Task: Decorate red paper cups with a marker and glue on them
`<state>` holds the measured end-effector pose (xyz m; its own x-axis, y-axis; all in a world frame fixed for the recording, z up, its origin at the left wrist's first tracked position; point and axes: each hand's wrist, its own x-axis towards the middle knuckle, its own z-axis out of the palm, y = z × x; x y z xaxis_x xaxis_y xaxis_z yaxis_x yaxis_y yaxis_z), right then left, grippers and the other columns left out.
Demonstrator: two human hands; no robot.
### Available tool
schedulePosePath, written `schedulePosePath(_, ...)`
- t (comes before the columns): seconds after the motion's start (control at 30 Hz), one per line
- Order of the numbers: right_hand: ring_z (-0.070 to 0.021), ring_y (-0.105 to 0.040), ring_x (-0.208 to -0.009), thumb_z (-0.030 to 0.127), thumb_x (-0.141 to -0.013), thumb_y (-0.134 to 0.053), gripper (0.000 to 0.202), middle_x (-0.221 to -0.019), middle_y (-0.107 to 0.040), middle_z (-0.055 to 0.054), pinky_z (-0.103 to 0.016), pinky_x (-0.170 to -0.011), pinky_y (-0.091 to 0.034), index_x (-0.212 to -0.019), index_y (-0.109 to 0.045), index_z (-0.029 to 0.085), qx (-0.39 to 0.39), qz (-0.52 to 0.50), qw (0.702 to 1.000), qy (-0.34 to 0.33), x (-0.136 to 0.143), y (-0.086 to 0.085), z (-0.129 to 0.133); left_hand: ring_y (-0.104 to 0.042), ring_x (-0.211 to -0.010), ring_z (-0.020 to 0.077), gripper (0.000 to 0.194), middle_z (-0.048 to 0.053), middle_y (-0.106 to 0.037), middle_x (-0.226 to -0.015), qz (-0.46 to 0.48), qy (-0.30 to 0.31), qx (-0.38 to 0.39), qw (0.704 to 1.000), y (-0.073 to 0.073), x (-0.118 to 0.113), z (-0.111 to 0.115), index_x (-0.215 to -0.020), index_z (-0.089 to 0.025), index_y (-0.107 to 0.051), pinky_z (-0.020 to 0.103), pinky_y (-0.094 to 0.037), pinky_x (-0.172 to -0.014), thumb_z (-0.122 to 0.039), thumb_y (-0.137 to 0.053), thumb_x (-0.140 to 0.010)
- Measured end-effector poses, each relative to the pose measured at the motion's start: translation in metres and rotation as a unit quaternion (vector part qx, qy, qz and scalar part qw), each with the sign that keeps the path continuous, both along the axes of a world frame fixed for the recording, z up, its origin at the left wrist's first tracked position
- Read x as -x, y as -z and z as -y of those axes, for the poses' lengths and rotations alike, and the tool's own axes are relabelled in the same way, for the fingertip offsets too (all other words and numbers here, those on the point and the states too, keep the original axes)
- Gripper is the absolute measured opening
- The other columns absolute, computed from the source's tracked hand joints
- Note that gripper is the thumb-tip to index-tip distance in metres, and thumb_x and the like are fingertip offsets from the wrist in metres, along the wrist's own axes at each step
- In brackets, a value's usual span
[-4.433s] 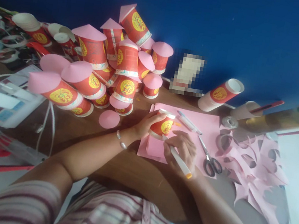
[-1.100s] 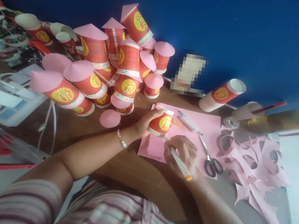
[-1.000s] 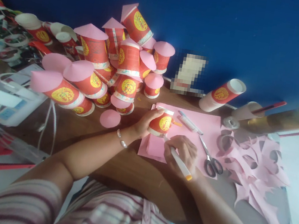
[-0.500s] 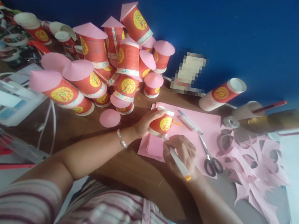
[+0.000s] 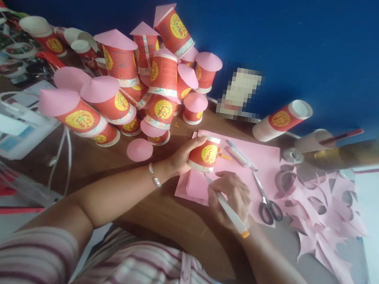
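Observation:
My left hand (image 5: 184,154) is wrapped round a red paper cup (image 5: 202,152) with a yellow emblem and white bands at top and bottom. Between the fingers of my right hand (image 5: 233,194) is a white marker (image 5: 231,214) with an orange end. Its tip points toward the lower edge of the cup, a small gap away. Below both hands lie pink paper sheets (image 5: 266,159). An orange cap (image 5: 223,156) rests on them just right of the cup, near a capped pen (image 5: 241,155). Scissors (image 5: 267,207) with black handles lie to the right of my right hand.
Many red cups with pink cone tops (image 5: 118,58) are piled at the left. Pink paper scraps (image 5: 323,206) spread over the right side. A stack of cups (image 5: 282,121) and a tape roll (image 5: 293,155) stand behind. White cables (image 5: 65,156) trail at the left.
The marker's tip has moved away from the cup's lower edge, as my right hand shifted slightly right and down. The cup moved slightly left in my left hand.

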<state>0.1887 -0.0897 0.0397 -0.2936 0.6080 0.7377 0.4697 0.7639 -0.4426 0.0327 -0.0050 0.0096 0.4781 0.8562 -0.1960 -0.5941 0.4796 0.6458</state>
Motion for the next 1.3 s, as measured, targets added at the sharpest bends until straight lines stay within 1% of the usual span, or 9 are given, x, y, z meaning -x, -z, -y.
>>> schedulePosePath(0.1,-0.0137,-0.058,-0.057,0.008,-0.088,-0.059,0.018,-0.069,-0.062,0.005,-0.045,-0.088,-0.064,-0.096,-0.057,0.024,-0.002,-0.006,1.0,-0.005,0.002,-0.001,-0.001,-0.071,-0.082,0.02,0.032,0.004,-0.075,-0.085,0.026,-0.034,0.03,0.999,0.0,-0.001,0.0,-0.091,-0.016,-0.071,0.032,-0.055,-0.078,-0.043,-0.08,-0.079)
schedulePosePath(0.2,-0.0133,-0.059,-0.057,0.008,-0.088,-0.06,0.019,-0.071,-0.064,0.005,-0.051,-0.096,-0.063,-0.097,-0.057,0.024,0.001,-0.015,1.0,-0.009,0.003,-0.001,-0.002,-0.071,-0.083,0.0193,0.029,0.003,-0.074,-0.086,0.032,-0.042,0.03,0.998,0.001,-0.001,-0.001,-0.093,-0.016,-0.071,0.031,-0.055,-0.08,-0.041,-0.079,-0.081)
schedulePosePath(0.37,-0.0136,-0.059,-0.058,0.009,-0.09,-0.06,0.017,-0.073,-0.065,0.004,-0.054,-0.097,-0.063,-0.098,-0.057,0.023,0.012,-0.016,1.0,-0.021,0.003,-0.001,-0.002,-0.072,-0.098,0.0211,0.032,0.006,-0.077,-0.102,0.032,-0.046,0.014,0.998,0.004,-0.005,-0.004,-0.105,-0.016,-0.073,0.032,-0.053,-0.09,-0.04,-0.076,-0.085)
schedulePosePath(0.5,-0.0138,-0.061,-0.058,0.008,-0.09,-0.06,0.017,-0.073,-0.066,0.004,-0.054,-0.097,-0.063,-0.098,-0.058,0.023,-0.001,-0.014,1.0,-0.022,0.003,-0.001,-0.003,-0.072,-0.106,0.0262,0.039,0.01,-0.077,-0.103,0.016,-0.012,0.016,1.0,0.007,-0.006,-0.004,-0.106,-0.014,-0.073,0.037,-0.052,-0.095,-0.047,-0.073,-0.087)
schedulePosePath(0.67,-0.0136,-0.061,-0.058,0.008,-0.089,-0.061,0.018,-0.072,-0.065,0.004,-0.055,-0.099,-0.063,-0.1,-0.058,0.022,-0.001,-0.01,1.0,-0.028,0.003,-0.001,-0.003,-0.072,-0.095,0.0239,0.05,0.007,-0.076,-0.096,0.018,0.0,-0.014,1.0,0.006,-0.005,-0.001,-0.103,-0.016,-0.072,0.035,-0.053,-0.086,-0.059,-0.08,-0.078)
schedulePosePath(0.77,-0.0141,-0.062,-0.058,0.008,-0.089,-0.062,0.018,-0.072,-0.065,0.004,-0.054,-0.099,-0.063,-0.1,-0.059,0.022,-0.001,-0.011,0.999,-0.034,0.003,-0.001,-0.003,-0.068,-0.079,0.0169,0.048,0.002,-0.072,-0.085,-0.013,-0.007,-0.035,0.999,0.001,-0.003,0.002,-0.093,-0.016,-0.069,0.029,-0.053,-0.076,-0.053,-0.089,-0.069)
schedulePosePath(0.87,-0.0141,-0.062,-0.058,0.008,-0.09,-0.061,0.019,-0.072,-0.066,0.004,-0.054,-0.099,-0.064,-0.101,-0.059,0.023,0.001,-0.013,0.999,-0.034,0.003,0.0,-0.003,-0.065,-0.073,0.0135,0.044,0.0,-0.068,-0.079,-0.058,-0.014,-0.041,0.997,-0.005,-0.002,0.003,-0.088,-0.016,-0.067,0.027,-0.051,-0.071,-0.046,-0.091,-0.067)
schedulePosePath(1.1,-0.0144,-0.064,-0.059,0.011,-0.092,-0.061,0.015,-0.071,-0.066,0.004,-0.053,-0.096,-0.065,-0.1,-0.059,0.023,0.007,-0.003,1.0,-0.03,0.003,0.001,-0.004,-0.071,-0.086,0.0213,0.05,0.008,-0.074,-0.092,-0.069,0.0,-0.051,0.996,-0.003,-0.001,0.002,-0.101,-0.014,-0.07,0.033,-0.056,-0.077,-0.052,-0.085,-0.072)
schedulePosePath(1.3,-0.0145,-0.063,-0.058,0.011,-0.09,-0.062,0.015,-0.071,-0.066,0.003,-0.047,-0.092,-0.065,-0.098,-0.059,0.023,-0.001,-0.004,1.0,-0.003,0.001,0.003,-0.004,-0.071,-0.079,0.0217,0.048,0.01,-0.075,-0.09,-0.067,0.009,-0.061,0.996,-0.002,0.001,0.002,-0.1,-0.013,-0.071,0.034,-0.056,-0.073,-0.05,-0.085,-0.073)
